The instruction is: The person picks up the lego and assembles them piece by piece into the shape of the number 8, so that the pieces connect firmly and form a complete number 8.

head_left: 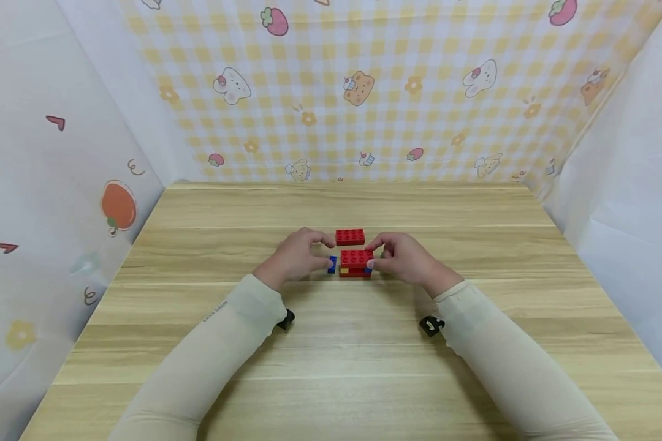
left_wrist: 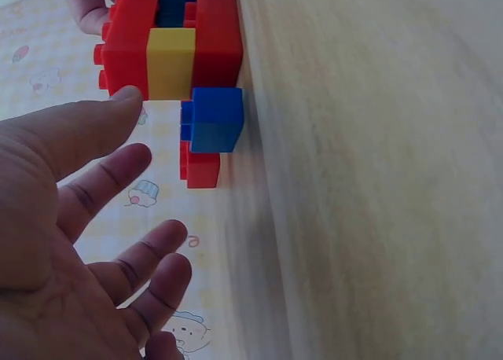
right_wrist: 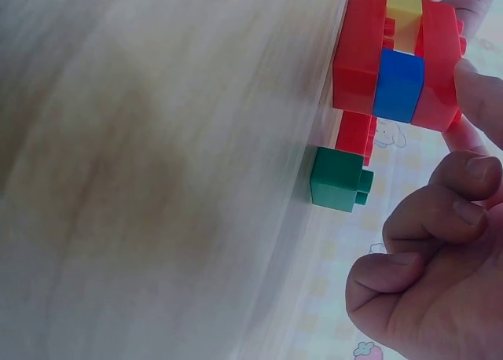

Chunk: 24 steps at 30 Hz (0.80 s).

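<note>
A stack (head_left: 355, 273) stands mid-table: a red brick below, small yellow (left_wrist: 171, 64) and blue (right_wrist: 399, 85) bricks at its ends, and a red brick (head_left: 356, 257) on top. My right hand (head_left: 405, 260) pinches the top brick's right end between thumb and index finger, its other fingers curled in the right wrist view. To the left, my left hand (head_left: 300, 256) is spread, holding nothing, its thumb tip close to the stack and a loose blue brick (left_wrist: 217, 120).
Behind the stack lies another red brick (head_left: 350, 237). A green brick (right_wrist: 338, 179) stands on the right side, mostly hidden by the right hand in the head view. A patterned cloth (head_left: 331, 110) hangs along the table's (head_left: 331, 380) back edge.
</note>
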Each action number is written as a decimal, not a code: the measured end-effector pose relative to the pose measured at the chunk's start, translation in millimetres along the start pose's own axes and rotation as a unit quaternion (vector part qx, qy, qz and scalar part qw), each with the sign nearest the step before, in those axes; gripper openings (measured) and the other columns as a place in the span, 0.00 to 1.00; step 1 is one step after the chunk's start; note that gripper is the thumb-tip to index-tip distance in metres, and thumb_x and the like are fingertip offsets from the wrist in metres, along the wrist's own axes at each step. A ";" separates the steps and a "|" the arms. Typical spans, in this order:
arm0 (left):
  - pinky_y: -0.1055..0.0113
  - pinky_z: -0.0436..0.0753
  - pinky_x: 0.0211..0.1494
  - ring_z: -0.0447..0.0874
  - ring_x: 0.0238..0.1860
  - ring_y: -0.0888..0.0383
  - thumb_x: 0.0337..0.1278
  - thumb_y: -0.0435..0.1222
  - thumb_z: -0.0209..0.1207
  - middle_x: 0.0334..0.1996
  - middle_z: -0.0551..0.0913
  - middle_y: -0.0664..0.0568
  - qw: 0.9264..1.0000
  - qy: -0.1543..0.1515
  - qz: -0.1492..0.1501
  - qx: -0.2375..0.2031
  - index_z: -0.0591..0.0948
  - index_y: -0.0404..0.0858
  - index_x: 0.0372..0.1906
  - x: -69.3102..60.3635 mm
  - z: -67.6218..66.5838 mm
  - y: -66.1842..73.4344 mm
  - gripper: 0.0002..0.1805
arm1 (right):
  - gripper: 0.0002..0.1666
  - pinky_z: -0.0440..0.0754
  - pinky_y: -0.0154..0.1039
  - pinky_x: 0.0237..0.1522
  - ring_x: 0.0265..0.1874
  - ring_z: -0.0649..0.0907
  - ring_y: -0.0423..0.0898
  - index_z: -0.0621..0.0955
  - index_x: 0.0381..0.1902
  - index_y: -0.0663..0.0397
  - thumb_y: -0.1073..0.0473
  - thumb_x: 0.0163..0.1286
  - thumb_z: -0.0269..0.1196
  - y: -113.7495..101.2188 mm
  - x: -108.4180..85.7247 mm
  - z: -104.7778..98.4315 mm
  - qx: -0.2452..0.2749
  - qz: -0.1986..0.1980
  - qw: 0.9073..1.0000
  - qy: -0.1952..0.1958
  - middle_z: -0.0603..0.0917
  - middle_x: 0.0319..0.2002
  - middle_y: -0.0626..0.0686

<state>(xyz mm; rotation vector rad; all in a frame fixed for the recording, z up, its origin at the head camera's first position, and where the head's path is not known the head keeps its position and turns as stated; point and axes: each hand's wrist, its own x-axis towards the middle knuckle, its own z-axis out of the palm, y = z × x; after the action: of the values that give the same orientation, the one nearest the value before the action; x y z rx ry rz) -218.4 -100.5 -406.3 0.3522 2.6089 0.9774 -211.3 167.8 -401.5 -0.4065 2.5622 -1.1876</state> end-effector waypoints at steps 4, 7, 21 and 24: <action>0.40 0.67 0.73 0.70 0.72 0.43 0.66 0.44 0.70 0.73 0.73 0.47 1.000 -0.007 -0.007 0.025 0.84 0.54 0.61 3.1 2.6 -1.5 0.19 | 0.15 0.69 0.35 0.23 0.21 0.71 0.45 0.86 0.53 0.52 0.60 0.70 0.73 -0.4 -0.3 0.0 0.003 0.000 1.000 0.000 0.72 0.21 0.50; 0.38 0.62 0.75 0.70 0.72 0.42 0.66 0.44 0.71 0.71 0.74 0.47 0.999 -0.009 -0.013 0.042 0.84 0.54 0.61 5.4 4.8 -3.1 0.20 | 0.15 0.69 0.35 0.23 0.20 0.71 0.44 0.86 0.53 0.53 0.60 0.70 0.73 -0.6 -0.5 0.3 0.005 -0.003 1.000 0.000 0.71 0.20 0.49; 0.40 0.62 0.74 0.70 0.70 0.41 0.64 0.45 0.72 0.68 0.76 0.49 0.996 -0.012 -0.020 0.089 0.85 0.54 0.60 5.0 9.9 2.7 0.20 | 0.16 0.69 0.34 0.23 0.21 0.71 0.43 0.86 0.53 0.55 0.61 0.70 0.73 1.4 -0.1 1.3 0.007 -0.012 1.000 0.002 0.71 0.21 0.49; 0.40 0.62 0.74 0.70 0.70 0.40 0.63 0.45 0.72 0.68 0.76 0.49 0.995 -0.008 -0.022 0.095 0.85 0.53 0.59 4.2 10.8 4.6 0.20 | 0.16 0.69 0.34 0.23 0.21 0.71 0.44 0.86 0.53 0.55 0.61 0.69 0.73 0.9 -0.8 1.1 0.006 -0.012 1.000 0.004 0.72 0.21 0.49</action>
<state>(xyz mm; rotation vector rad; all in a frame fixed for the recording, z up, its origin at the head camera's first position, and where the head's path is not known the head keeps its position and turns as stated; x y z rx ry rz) -217.5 -89.4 -411.9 0.3453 2.6892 0.7102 -210.3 167.9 -402.7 -0.4324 2.5613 -1.2153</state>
